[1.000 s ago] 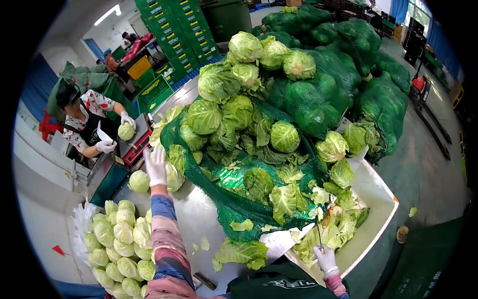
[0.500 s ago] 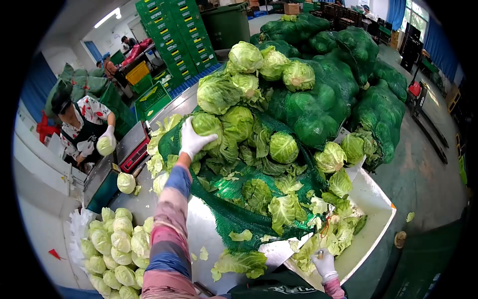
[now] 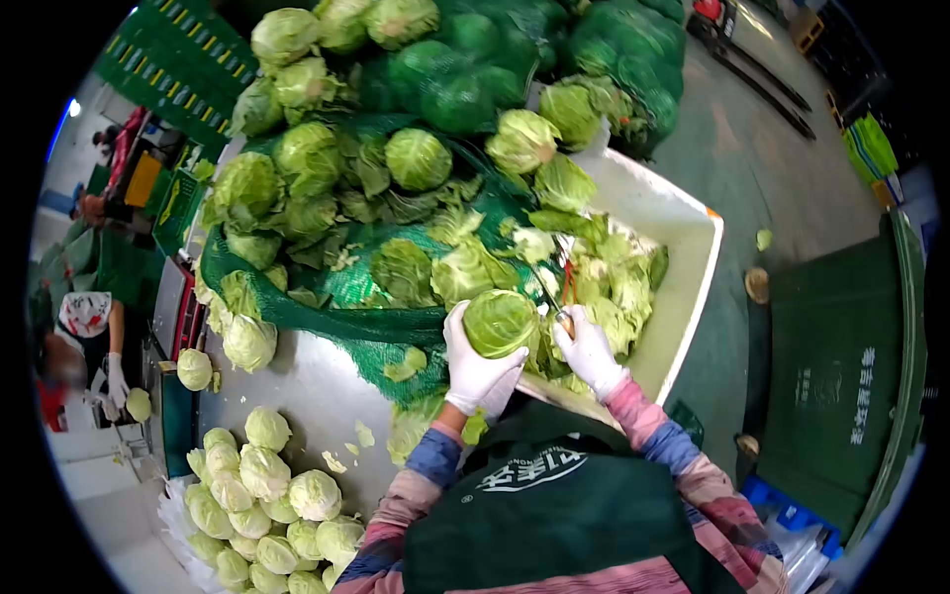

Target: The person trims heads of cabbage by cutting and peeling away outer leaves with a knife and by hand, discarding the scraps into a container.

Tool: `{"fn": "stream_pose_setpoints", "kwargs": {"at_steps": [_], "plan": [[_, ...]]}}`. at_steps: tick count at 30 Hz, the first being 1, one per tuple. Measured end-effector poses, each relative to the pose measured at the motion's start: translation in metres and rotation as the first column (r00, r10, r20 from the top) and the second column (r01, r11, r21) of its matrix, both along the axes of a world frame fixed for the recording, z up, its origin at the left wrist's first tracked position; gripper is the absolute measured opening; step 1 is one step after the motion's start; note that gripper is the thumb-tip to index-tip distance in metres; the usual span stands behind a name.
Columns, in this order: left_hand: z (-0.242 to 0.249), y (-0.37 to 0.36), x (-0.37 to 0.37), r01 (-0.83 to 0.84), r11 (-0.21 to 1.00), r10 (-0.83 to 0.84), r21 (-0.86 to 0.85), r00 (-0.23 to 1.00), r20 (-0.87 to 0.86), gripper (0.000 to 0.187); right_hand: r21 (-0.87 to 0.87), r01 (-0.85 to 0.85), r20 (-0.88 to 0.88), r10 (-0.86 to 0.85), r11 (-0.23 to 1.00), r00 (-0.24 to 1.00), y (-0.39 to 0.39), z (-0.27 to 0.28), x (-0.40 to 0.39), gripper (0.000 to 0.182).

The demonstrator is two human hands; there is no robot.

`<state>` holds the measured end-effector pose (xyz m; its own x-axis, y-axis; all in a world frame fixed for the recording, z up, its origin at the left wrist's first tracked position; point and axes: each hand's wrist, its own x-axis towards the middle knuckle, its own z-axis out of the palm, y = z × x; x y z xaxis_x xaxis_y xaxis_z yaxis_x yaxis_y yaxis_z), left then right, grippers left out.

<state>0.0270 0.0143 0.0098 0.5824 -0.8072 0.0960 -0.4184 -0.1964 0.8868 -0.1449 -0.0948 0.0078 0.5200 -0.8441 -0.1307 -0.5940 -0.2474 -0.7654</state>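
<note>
My left hand (image 3: 477, 358), in a white glove, holds a green cabbage (image 3: 499, 324) just in front of my apron. To its right, my gloved right hand (image 3: 587, 349) is closed round a small tool with a brown handle (image 3: 565, 322); a thin dark blade seems to extend up from it. A red cord (image 3: 568, 282) shows just above. Behind both hands, a white bin (image 3: 683, 322) contains loose cabbage leaves (image 3: 623, 287). An opened green net bag (image 3: 327, 315) with cabbages and leaves lies to the left.
Trimmed cabbages (image 3: 265, 467) are piled at the lower left of the metal table (image 3: 307, 381). Full green net sacks (image 3: 623, 49) stand at the back. A person (image 3: 91, 327) works at the far left. A large green bin (image 3: 826, 376) is at the right.
My left hand has come back from the pile with a cabbage in it, near my right hand. My right hand with the tool has risen beside it. The view has turned and shifted.
</note>
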Motion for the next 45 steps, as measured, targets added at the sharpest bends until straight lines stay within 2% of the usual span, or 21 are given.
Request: {"fn": "stream_pose_setpoints", "kwargs": {"at_steps": [1,4,11,14,16,19,21,25,27,28,29,31,32,33,35,36,37,39,41,43,45], "plan": [[-0.002,0.001,-0.01,0.004,0.996,-0.01,0.092,0.998,0.064,0.099,-0.022,-0.053,-0.027,0.052,0.998,0.998,0.001,-0.004,-0.007,0.028],[-0.003,0.009,-0.019,0.014,0.998,-0.019,0.059,0.996,0.092,0.1,0.103,-0.082,-0.079,0.09,0.991,0.993,0.018,-0.01,-0.027,0.03],[0.007,0.011,-0.011,0.135,0.986,-0.154,0.1,0.962,0.226,0.101,0.098,-0.109,-0.036,0.113,0.989,0.993,0.039,-0.01,-0.024,0.031],[0.002,0.009,-0.012,0.126,0.988,-0.141,0.086,0.966,0.217,0.1,0.112,-0.136,-0.113,0.148,0.984,0.983,0.04,-0.012,-0.017,0.028],[-0.001,0.009,-0.015,0.088,0.992,-0.109,0.094,0.964,0.242,0.1,0.0,-0.139,-0.224,0.136,0.99,0.965,0.044,-0.021,-0.01,0.022],[-0.003,0.007,-0.016,0.054,0.995,-0.071,0.084,0.973,0.22,0.101,0.004,-0.178,-0.207,0.176,0.984,0.962,0.037,-0.023,-0.007,0.023],[-0.004,0.007,-0.015,0.059,0.995,-0.075,0.077,0.973,0.216,0.101,0.054,-0.21,-0.253,0.217,0.976,0.943,0.031,-0.018,-0.004,0.025],[-0.009,0.017,-0.022,0.06,0.996,-0.078,0.072,0.957,0.279,0.101,0.157,-0.254,-0.274,0.289,0.954,0.917,0.03,-0.056,0.004,0.031],[-0.015,0.033,-0.028,0.046,0.998,-0.039,-0.033,0.98,0.193,0.103,0.2,-0.248,-0.292,0.299,0.948,0.909,0.031,-0.058,0.003,0.032],[-0.021,0.046,-0.027,0.038,0.998,-0.028,-0.042,0.974,0.224,0.105,0.231,-0.239,-0.243,0.294,0.943,0.925,0.035,-0.062,0.001,0.042],[-0.023,0.061,-0.025,0.024,0.999,-0.014,-0.037,0.973,0.23,0.105,0.234,-0.254,-0.235,0.308,0.939,0.922,0.042,-0.059,0.002,0.042],[-0.023,0.085,-0.025,-0.053,0.998,0.055,0.018,0.993,-0.108,0.104,0.288,-0.145,-0.01,0.154,0.947,0.988,0.054,-0.051,0.001,0.054],[0.002,0.087,-0.027,-0.059,0.997,0.072,0.048,0.937,-0.342,0.101,0.292,-0.159,-0.006,0.168,0.943,0.986,0.057,-0.049,0.002,0.054],[-0.022,0.099,-0.022,-0.185,0.974,0.22,0.134,0.919,-0.328,0.099,0.257,-0.199,0.002,0.206,0.945,0.979,0.061,-0.048,0.003,0.053],[0.022,0.078,-0.031,-0.333,0.887,0.458,0.321,0.538,-0.707,0.092,0.178,-0.274,0.016,0.276,0.945,0.961,0.067,-0.041,0.007,0.055],[0.019,0.078,-0.029,-0.337,0.886,0.459,0.318,0.541,-0.705,0.092,0.158,-0.282,-0.026,0.29,0.946,0.957,0.07,-0.027,0.009,0.053],[0.012,0.076,-0.027,-0.338,0.889,0.454,0.309,0.555,-0.697,0.087,0.154,-0.285,-0.024,0.292,0.946,0.956,0.071,-0.03,0.008,0.053],[-0.001,0.07,-0.022,-0.33,0.898,0.437,0.293,0.577,-0.69,0.083,0.212,-0.158,0.16,0.125,0.964,0.979,0.068,-0.038,0.004,0.052],[0.003,0.063,-0.028,-0.287,0.956,0.22,0.063,0.557,-0.801,0.077,0.179,-0.092,0.242,0.046,0.98,0.969,0.052,-0.034,-0.009,0.049],[0.013,0.058,-0.033,-0.24,0.969,0.174,0.052,0.524,-0.834,0.073,0.29,0.082,0.282,-0.167,0.954,0.945,0.021,-0.04,-0.028,0.049],[0.013,0.056,-0.028,-0.156,0.986,-0.026,-0.053,0.173,-0.985,0.069,0.282,0.279,0.182,-0.337,0.918,0.924,-0.016,-0.096,-0.067,0.046]]}}
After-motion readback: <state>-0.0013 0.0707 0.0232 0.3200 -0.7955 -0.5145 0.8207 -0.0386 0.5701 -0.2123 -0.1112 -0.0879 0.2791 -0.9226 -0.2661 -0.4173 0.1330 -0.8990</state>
